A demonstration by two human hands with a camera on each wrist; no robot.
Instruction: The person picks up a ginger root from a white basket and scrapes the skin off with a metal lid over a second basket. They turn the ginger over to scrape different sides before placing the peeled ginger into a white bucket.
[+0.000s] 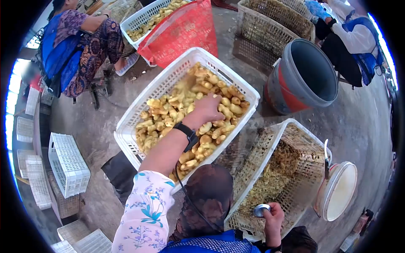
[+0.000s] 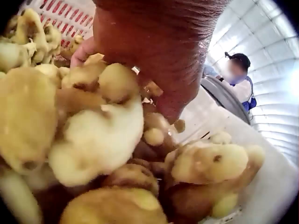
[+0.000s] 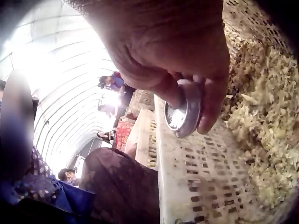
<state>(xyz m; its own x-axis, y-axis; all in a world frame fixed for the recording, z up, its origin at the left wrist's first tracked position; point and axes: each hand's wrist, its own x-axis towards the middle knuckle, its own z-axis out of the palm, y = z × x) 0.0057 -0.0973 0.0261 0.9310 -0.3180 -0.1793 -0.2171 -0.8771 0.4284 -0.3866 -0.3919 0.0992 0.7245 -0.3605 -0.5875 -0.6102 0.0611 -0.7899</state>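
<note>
My left hand (image 1: 206,110) reaches down into a white plastic crate (image 1: 147,90) heaped with ginger roots (image 1: 168,111). Its fingers are spread apart over the roots, and some fingertips are hidden among them. In the left wrist view, pale and brown-skinned ginger (image 2: 100,140) fills the space below the hand. My right hand (image 1: 274,219) pinches a small round silver metal piece, like a jar lid (image 1: 261,210), between thumb and fingers. It holds this over the near end of a second crate (image 1: 274,145), where yellowish peel scraps (image 3: 261,112) lie.
A grey-and-red bucket (image 1: 291,90) stands beyond the scrap crate, and a lidded white bucket (image 1: 341,192) stands right of it. A red sack (image 1: 185,36) leans by another ginger crate (image 1: 128,27). Two people sit working at the far left and far right. Stacked crates (image 1: 69,164) line the left.
</note>
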